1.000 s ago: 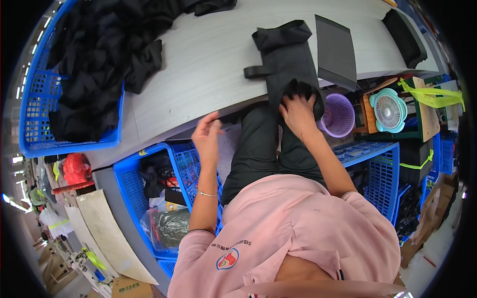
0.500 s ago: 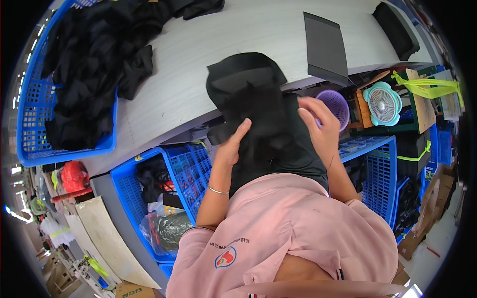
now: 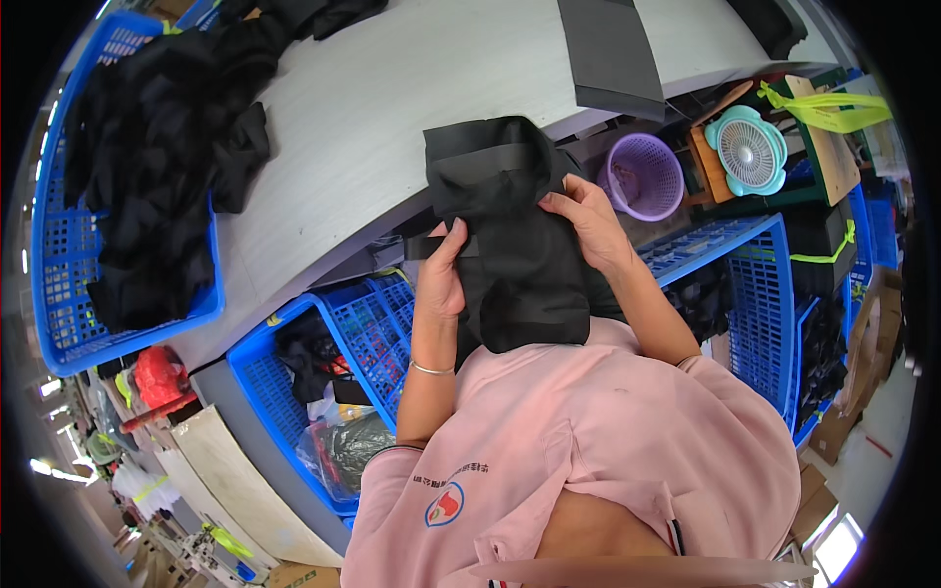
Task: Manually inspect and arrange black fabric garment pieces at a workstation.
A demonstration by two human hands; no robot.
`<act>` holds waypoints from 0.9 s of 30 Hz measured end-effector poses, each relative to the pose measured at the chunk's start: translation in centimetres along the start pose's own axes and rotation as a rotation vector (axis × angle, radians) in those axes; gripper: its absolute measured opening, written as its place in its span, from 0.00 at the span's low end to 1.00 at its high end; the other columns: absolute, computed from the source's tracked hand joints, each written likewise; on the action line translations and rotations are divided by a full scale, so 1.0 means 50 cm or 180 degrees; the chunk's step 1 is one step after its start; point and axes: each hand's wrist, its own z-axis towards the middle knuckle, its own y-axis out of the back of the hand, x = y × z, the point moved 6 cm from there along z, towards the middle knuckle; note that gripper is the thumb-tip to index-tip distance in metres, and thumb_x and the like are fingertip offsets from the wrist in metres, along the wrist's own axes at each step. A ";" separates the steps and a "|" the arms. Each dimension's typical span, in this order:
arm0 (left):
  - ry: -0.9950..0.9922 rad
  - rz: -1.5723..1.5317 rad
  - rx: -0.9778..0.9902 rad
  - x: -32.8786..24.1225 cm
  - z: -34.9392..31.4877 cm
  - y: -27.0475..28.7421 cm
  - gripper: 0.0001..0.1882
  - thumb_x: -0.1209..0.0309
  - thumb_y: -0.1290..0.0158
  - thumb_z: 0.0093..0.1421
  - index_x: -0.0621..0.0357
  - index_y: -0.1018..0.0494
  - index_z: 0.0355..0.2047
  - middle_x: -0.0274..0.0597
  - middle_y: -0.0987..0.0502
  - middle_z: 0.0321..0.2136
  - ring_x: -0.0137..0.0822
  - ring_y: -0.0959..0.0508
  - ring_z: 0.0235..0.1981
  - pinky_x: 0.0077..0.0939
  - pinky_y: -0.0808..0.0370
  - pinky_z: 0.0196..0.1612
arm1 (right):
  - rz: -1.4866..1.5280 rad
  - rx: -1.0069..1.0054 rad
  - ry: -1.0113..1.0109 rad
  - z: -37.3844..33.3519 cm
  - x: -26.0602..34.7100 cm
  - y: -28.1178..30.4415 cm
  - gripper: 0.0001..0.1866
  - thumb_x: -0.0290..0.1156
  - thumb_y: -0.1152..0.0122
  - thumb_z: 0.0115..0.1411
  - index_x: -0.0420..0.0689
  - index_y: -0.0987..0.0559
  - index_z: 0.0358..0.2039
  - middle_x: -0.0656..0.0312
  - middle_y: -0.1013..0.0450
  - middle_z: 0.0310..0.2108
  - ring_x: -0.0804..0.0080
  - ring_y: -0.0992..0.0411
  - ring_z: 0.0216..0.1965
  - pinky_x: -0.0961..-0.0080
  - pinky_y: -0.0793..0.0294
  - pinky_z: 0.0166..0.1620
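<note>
A black fabric piece (image 3: 520,255), folded and sewn-looking, lies over my lap, its far end resting against the edge of the grey-white table (image 3: 392,118). My left hand (image 3: 444,269) grips its left side, thumb on top and fingers hidden beneath; a short black strip sticks out beyond that hand. On the right side, my right hand (image 3: 588,220) pinches the cloth between thumb and fingers. Further right on the table is a flat dark grey panel (image 3: 613,59) that reaches over the front edge.
A blue basket (image 3: 211,318) heaped with black cloth pieces (image 3: 147,186) stands at the left. Below the table are more blue crates (image 3: 245,358), (image 3: 765,294) on either side of me. A purple basket (image 3: 642,176) and a turquoise fan (image 3: 745,147) are at the right.
My right hand has come down and left onto the fabric and now pinches it. The fabric has been spread toward me, its near end now over my shirt front. The view has shifted slightly.
</note>
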 end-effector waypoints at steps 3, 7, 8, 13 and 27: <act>0.0091 -0.0409 -0.0018 0.005 -0.009 -0.007 0.17 0.69 0.48 0.67 0.64 0.28 0.53 0.45 0.22 0.48 0.38 0.21 0.49 0.34 0.24 0.53 | -0.0755 -0.0115 0.0573 -0.020 0.023 -0.007 0.13 0.31 0.36 0.61 0.37 0.24 0.42 0.63 0.24 0.38 0.80 0.28 0.40 0.81 0.28 0.46; -0.0022 -0.0186 -0.0040 0.006 -0.007 -0.021 0.16 0.68 0.49 0.67 0.64 0.28 0.51 0.47 0.22 0.49 0.39 0.21 0.48 0.36 0.23 0.54 | -0.1659 -0.0524 0.1689 -0.037 0.038 -0.021 0.14 0.31 0.39 0.60 0.36 0.26 0.43 0.56 0.23 0.34 0.67 0.25 0.35 0.72 0.27 0.44; -0.0028 -0.0218 -0.0139 0.012 -0.010 -0.024 0.16 0.67 0.49 0.67 0.64 0.27 0.50 0.48 0.22 0.49 0.40 0.21 0.48 0.37 0.23 0.54 | -0.1645 -0.0628 0.1706 -0.021 0.021 0.002 0.14 0.31 0.39 0.60 0.36 0.26 0.43 0.56 0.23 0.34 0.67 0.25 0.35 0.72 0.27 0.44; 0.0053 -0.0326 -0.0279 0.028 -0.020 0.003 0.16 0.66 0.49 0.68 0.61 0.27 0.51 0.46 0.23 0.51 0.42 0.24 0.53 0.43 0.27 0.58 | -0.2714 -0.1102 0.1524 -0.051 0.042 -0.009 0.18 0.25 0.44 0.58 0.38 0.29 0.49 0.43 0.27 0.38 0.53 0.24 0.37 0.68 0.27 0.42; 0.0340 0.1351 0.0257 0.119 -0.002 -0.087 0.27 0.61 0.51 0.69 0.65 0.37 0.62 0.51 0.31 0.60 0.44 0.28 0.59 0.39 0.29 0.59 | -0.1149 -0.2050 0.2138 -0.149 -0.040 0.312 0.24 0.25 0.38 0.53 0.37 0.28 0.51 0.53 0.25 0.43 0.65 0.27 0.45 0.71 0.29 0.51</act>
